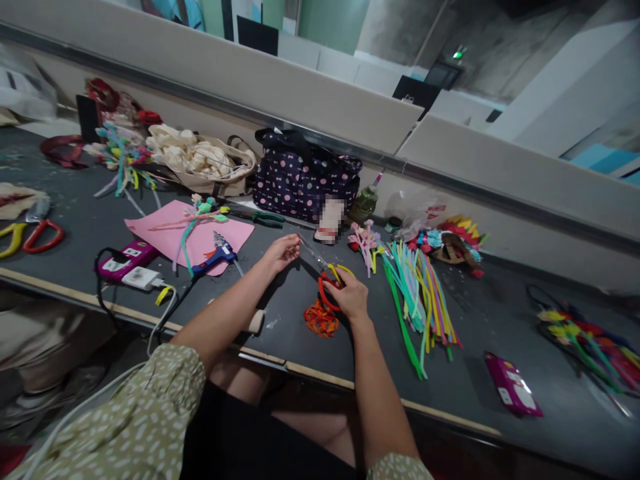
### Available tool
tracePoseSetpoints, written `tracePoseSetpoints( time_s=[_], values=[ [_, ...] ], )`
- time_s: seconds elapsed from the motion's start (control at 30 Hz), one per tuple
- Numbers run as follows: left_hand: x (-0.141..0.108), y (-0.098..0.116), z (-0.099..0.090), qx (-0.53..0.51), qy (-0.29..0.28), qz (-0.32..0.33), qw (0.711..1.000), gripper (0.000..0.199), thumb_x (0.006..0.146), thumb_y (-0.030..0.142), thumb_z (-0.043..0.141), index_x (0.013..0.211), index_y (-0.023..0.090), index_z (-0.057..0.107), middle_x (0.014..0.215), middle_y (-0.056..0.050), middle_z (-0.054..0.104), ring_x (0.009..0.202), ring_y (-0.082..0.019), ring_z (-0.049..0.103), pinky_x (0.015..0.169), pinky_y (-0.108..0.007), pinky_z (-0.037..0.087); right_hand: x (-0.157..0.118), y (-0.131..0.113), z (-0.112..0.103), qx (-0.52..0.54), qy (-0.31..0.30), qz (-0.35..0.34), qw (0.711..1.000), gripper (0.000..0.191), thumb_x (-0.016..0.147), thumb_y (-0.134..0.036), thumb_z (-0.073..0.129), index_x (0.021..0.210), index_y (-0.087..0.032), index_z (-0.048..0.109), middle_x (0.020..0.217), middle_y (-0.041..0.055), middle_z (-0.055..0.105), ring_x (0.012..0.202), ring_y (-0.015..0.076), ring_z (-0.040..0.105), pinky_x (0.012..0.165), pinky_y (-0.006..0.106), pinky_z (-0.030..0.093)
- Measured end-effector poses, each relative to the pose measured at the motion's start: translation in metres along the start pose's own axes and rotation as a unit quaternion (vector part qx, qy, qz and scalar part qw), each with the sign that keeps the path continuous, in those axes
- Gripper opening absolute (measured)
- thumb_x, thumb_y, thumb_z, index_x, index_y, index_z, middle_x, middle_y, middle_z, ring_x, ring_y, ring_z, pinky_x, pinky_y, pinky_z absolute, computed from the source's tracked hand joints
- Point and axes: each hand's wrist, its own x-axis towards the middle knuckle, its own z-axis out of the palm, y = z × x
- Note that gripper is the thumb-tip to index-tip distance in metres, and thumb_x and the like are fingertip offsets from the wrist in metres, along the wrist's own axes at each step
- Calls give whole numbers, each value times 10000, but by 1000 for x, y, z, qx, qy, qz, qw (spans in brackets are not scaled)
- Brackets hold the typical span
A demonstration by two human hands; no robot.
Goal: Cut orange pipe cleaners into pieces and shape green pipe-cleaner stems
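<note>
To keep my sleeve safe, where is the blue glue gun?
In the head view, the blue glue gun sits left of the left hand, partly over the pink sheet.

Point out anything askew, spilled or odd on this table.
Nothing looks clearly damaged or spilled. The oddest thing is the blue glue gun lying partly on the pink sheet, its dark cord trailing toward the table's front edge, where it might snag. The loose orange heap near the scissors looks gathered.
</note>
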Motion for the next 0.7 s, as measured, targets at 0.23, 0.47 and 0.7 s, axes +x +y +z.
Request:
tracePoseSetpoints(
  time_s=[0.23,0.47,0.7],
  values=[
    [0,0,0,2,-10,-5,1000,159,701,23,697,786,124,609,614,5,617,472,-56,559,471,-150,458,0,2,0,-3,-9,-2,1000,446,784,-473,659,1150,-220,684,1092,87,719,982,247,686,869,368,543],
    [0,0,0,2,-12,-6,1000,136,723,8,666,762,116,594,595,7,602,466,-61,558,472,-160,466,0,5,2,-2,-10,-20,1000,440,800,-481,648,1145,-210,685,1116,88,713,1019,241,675,897,364,531],
    [-1,0,0,4,-11,-7,1000,141,732,9,665,780,118,590,614,5,610,466,-60,560,476,-162,470,-1,5,3,2,-16,-14,1000,430,806,-481,640,1150,-227,684,1101,76,721,995,237,686,887,364,537]
  ],
)
